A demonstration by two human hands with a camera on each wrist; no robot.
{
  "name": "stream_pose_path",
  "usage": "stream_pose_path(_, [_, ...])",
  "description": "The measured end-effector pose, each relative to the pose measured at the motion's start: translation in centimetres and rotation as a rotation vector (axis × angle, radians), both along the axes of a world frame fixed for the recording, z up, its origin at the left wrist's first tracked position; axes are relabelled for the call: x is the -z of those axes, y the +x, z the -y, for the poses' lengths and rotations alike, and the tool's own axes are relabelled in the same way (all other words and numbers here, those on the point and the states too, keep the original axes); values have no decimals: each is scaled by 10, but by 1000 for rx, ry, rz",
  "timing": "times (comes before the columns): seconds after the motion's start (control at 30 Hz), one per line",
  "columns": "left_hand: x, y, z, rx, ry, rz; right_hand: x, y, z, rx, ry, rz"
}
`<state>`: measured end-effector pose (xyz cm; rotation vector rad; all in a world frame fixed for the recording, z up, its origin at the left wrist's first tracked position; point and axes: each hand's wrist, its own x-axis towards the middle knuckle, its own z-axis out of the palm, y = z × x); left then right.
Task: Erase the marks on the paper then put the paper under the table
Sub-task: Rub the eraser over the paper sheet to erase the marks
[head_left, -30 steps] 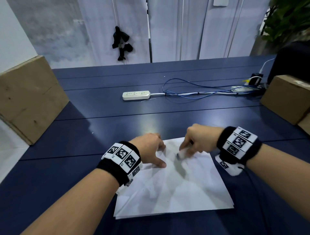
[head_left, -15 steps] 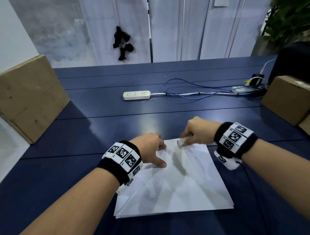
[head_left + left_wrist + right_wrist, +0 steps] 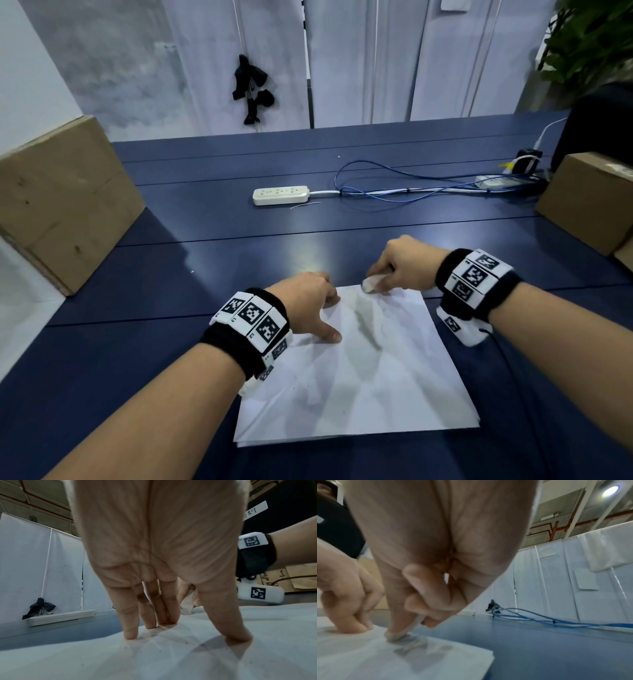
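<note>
Your right hand (image 3: 407, 265) pinches a white eraser (image 3: 371, 283), seemingly touching the paper (image 3: 359, 377) at its far edge. Your left hand (image 3: 308, 305) presses the sheet with straight fingers.

table (image 3: 342, 240) dark blue | on it: paper (image 3: 376, 383), power strip (image 3: 281, 195), cables (image 3: 411, 188), boxes (image 3: 61, 202)
</note>
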<state>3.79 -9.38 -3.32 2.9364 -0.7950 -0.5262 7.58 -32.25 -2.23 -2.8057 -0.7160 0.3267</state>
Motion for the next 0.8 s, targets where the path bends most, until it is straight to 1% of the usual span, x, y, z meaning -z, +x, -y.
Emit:
stream_pose_path(0.07, [1,1,0,2,2,-2,1,-7,-1,-12,2,14])
stream_pose_path(0.1, [1,1,0,1,3,-6,1,-15,0,-44,-5,-12])
stream_pose_path(0.17, [2,2,0,3,7,-4,0,-34,4,-118,0,-159])
stream_pose_path(0.2, [2,3,-1,4,7,0,-2,-40,4,-136,4,-245])
stream_pose_path(0.23, [2,2,0,5,4,2,-3,-43,5,-135,-3,-290])
stream_pose_path(0.27, [2,2,0,5,1,2,-4,-41,4,-123,-15,-281])
stream_pose_path(0.4, [0,1,1,8,-7,1,-5,-12,-4,-2,-48,-35])
stream_pose_path(0.47, [0,1,1,8,-4,2,-3,-6,-3,36,-44,32])
stream_pose_path(0.53, [0,1,1,15,6,-2,-2,-16,1,4,-20,8])
stream_pose_path(0.57, [1,1,1,16,13,-1,-1,-24,4,-38,-3,-49])
stream_pose_path(0.67, [0,1,2,16,28,6,-1,-46,9,-120,29,-326])
stream_pose_path(0.7, [0,1,3,15,30,8,-1,-47,9,-127,17,-350])
stream_pose_path(0.73, [-1,1,4,13,29,7,-2,-43,9,-120,-3,-325])
stream_pose_path(0.8, [-3,1,5,12,22,1,-3,-28,7,-60,-22,-188])
